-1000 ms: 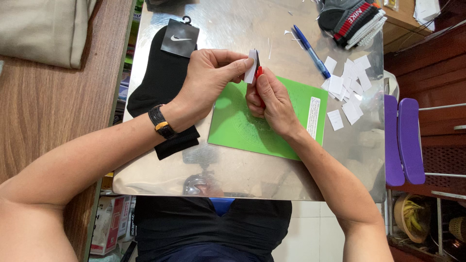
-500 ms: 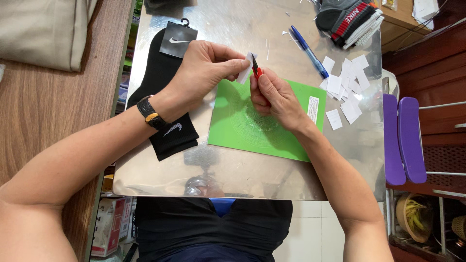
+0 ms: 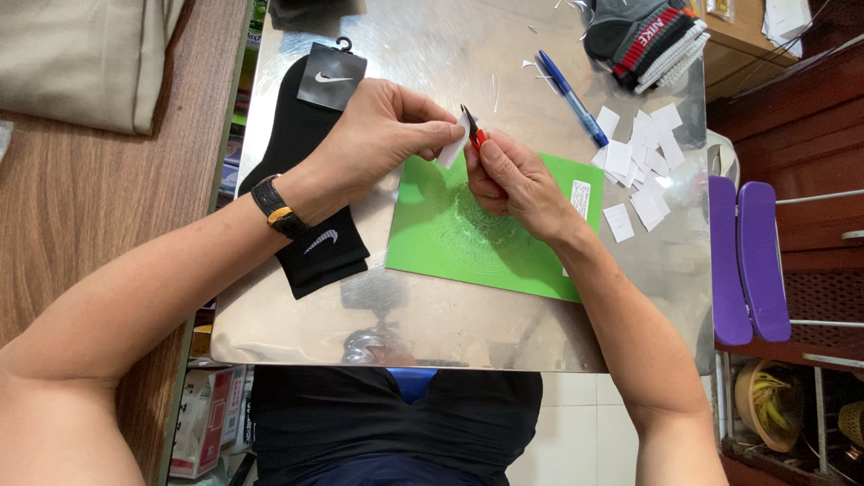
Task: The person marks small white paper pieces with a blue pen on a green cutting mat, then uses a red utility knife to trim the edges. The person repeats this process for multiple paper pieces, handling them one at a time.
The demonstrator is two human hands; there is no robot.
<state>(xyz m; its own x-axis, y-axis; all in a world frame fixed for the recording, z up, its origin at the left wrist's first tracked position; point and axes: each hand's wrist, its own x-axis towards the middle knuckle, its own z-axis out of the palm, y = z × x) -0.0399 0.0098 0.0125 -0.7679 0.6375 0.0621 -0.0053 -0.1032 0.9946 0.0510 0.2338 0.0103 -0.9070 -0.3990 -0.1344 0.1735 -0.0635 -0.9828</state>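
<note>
— So, what do we count on the metal table (image 3: 432,315)?

— One green cutting mat (image 3: 450,238), one blue pen (image 3: 573,99), one black sock (image 3: 301,171), a pile of white slips (image 3: 643,157).

— And our hands?

— Our left hand (image 3: 378,135) pinches one white paper slip (image 3: 453,148) above the mat; our right hand (image 3: 508,175) grips small red snips (image 3: 474,135) against it.

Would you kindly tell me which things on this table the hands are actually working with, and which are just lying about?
In hand:
left hand pinching a small white paper slip
right hand holding a red-handled cutter against the slip
green mat below both hands

Lying about:
black sock
blue pen
pile of cut slips
bundled socks
</note>
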